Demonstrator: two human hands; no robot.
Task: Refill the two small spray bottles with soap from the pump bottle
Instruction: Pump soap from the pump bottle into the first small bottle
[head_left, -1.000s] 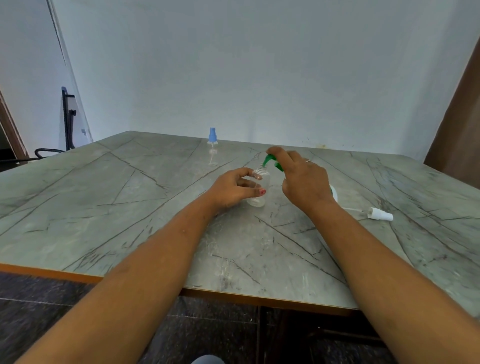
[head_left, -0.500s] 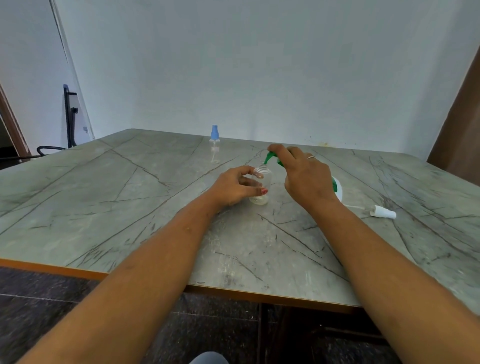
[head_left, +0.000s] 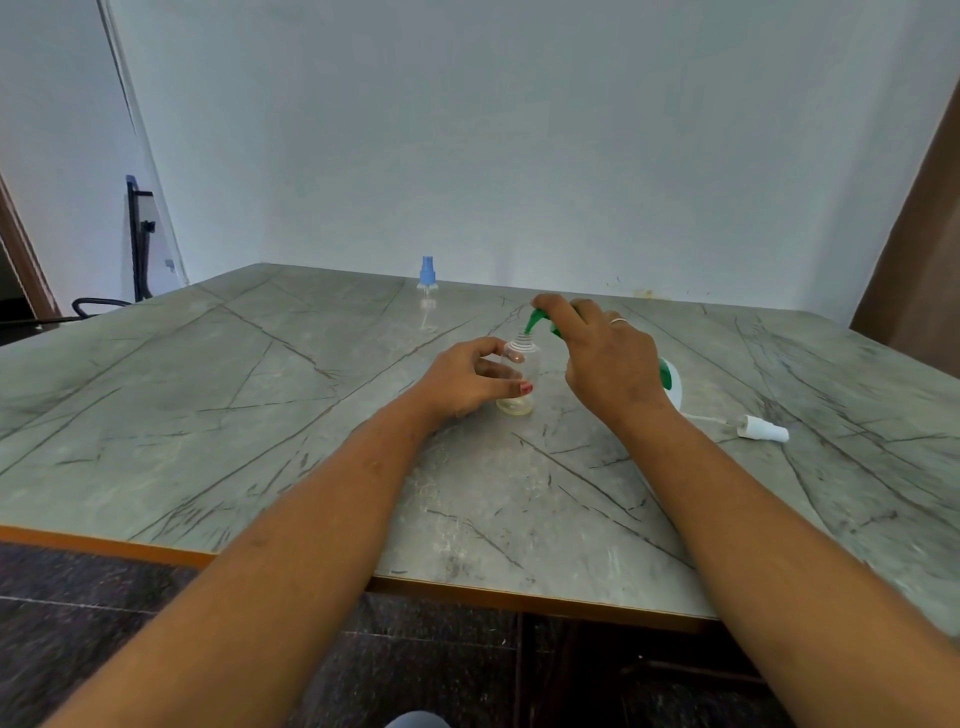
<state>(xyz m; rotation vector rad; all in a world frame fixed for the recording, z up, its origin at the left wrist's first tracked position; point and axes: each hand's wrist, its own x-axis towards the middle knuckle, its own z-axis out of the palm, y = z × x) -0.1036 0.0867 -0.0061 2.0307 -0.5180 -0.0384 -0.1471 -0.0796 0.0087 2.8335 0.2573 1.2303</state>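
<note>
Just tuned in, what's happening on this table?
The left hand holds a small clear plastic bottle, uncapped, upright on the grey marbled table. The right hand curls over the green pump head of the white pump bottle, spout above the open neck. A little liquid sits inside. A white spray cap lies at right; a blue-capped clear spray bottle stands farther back.

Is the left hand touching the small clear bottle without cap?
Touching. The head view shows the left hand curled round the small clear bottle, its thumb across the front.

Pump bottle (head_left: 671, 383) body mostly hidden behind right hand (head_left: 605, 364); only green spout (head_left: 534, 318) and a white sliver show. Forearms (head_left: 291, 571) cut by lower edge.
</note>
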